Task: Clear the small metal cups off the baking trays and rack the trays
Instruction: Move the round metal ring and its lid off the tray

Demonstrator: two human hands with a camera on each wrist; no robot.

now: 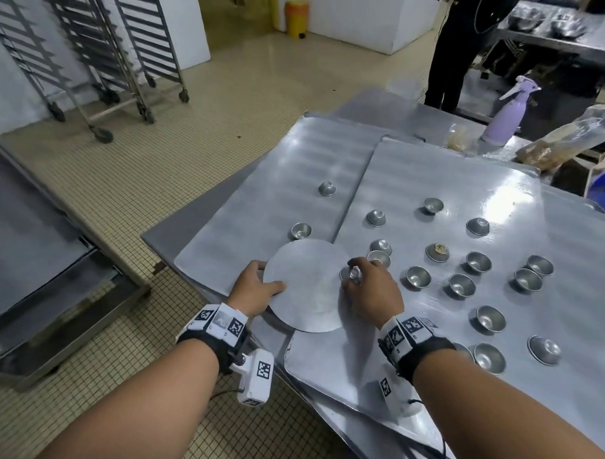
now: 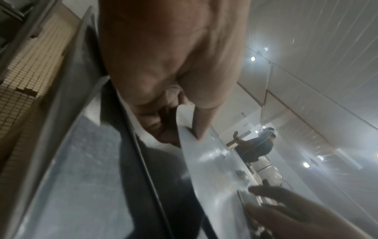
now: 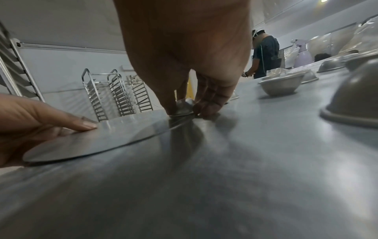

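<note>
A round flat metal disc (image 1: 306, 284) lies tilted over the near edges of two baking trays, the left tray (image 1: 296, 167) and the right tray (image 1: 467, 187). My left hand (image 1: 254, 286) grips the disc's left rim (image 2: 190, 145), thumb on top (image 3: 81, 124). My right hand (image 1: 364, 283) pinches a small metal cup (image 1: 352, 274) at the disc's right edge (image 3: 184, 108). Several small metal cups stand on the right tray, some upright (image 1: 417, 276), some upside down (image 1: 376, 218). The left tray carries two cups (image 1: 327, 188).
Wheeled tray racks (image 1: 136, 45) stand across the tiled floor at the back left. A lilac spray bottle (image 1: 507, 113) and plastic bags (image 1: 572, 135) sit at the table's far right. Another person (image 1: 462, 46) stands behind the table. A steel counter (image 1: 26, 247) is on the left.
</note>
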